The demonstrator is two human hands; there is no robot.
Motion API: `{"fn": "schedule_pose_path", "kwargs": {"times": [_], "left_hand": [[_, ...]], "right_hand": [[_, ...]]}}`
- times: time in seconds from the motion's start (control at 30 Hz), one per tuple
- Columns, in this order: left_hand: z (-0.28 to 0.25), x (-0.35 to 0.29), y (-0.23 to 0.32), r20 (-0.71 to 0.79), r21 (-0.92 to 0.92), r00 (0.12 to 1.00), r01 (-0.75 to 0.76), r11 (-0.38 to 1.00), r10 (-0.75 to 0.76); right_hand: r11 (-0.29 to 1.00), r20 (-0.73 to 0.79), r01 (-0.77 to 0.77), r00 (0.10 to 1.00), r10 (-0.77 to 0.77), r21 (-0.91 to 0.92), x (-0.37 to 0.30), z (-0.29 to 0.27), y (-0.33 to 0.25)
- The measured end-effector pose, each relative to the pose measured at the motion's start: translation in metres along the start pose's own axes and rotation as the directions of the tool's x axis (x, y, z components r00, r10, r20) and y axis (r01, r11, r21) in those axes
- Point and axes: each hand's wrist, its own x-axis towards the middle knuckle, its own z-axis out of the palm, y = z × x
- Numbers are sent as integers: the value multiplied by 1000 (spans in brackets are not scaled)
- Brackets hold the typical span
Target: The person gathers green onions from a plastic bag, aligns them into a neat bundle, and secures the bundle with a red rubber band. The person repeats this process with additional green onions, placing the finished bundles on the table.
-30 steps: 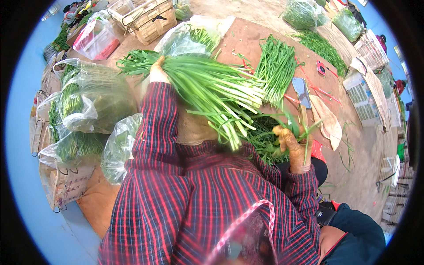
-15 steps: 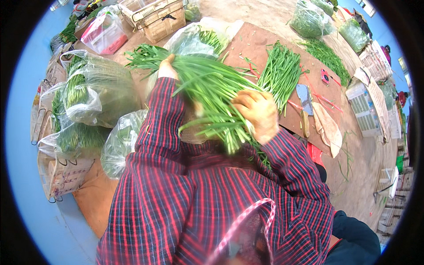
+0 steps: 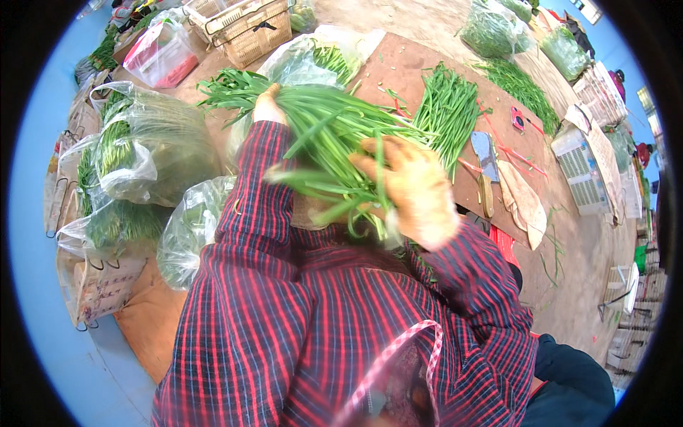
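A thick bunch of garlic chives [image 3: 327, 128] lies slanted in front of me, leaf tips to the left and pale stems to the right. My left hand [image 3: 267, 107] is closed round its leafy part. At the stem side my right hand [image 3: 414, 191], in a yellowish glove and smeared by motion, is curled on some loose chives [image 3: 334, 186] that stick out below the bunch. Just past that hand, a second chive bunch [image 3: 448, 114] rests on the brown board [image 3: 402, 64]. A cleaver [image 3: 485, 164] with a wooden handle lies to its right.
A pinkish cloth [image 3: 521, 203], red ties [image 3: 523, 160] and a small pink-and-black object [image 3: 517, 119] lie at the right. Clear plastic bags of greens [image 3: 167, 146] crowd the left. A tan basket [image 3: 252, 35] stands at the back, a white crate [image 3: 580, 171] far right.
My right hand has shifted slightly down and turned, with its fingers more spread over the stems. The loose lower chives have swung left. My left hand keeps its hold.
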Motion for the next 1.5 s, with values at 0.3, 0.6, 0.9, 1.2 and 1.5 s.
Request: {"fn": "schedule_pose_path", "kwargs": {"times": [0.3,0.6,0.9,1.2,1.5], "left_hand": [[6,-27,6,1,56,999,-38,998,38],[9,-27,3,-4,-7,1000,29,1000,-29],[10,-35,11,-46,67,998,-48,997,51],[6,-37,8,-44,18,998,-43,999,44],[-12,-28,14,83,96,995,-65,993,57]], "right_hand": [[996,432,-22,900,60,-91,-76,-5,33],[972,355,-163,930,95,167,-42,-84,19],[981,37,57,998,-51,-183,-40,36,3],[931,242,-365,905,350,20,-131,-12,31],[326,333,-465,860,387,823,-87,77,0]]}}
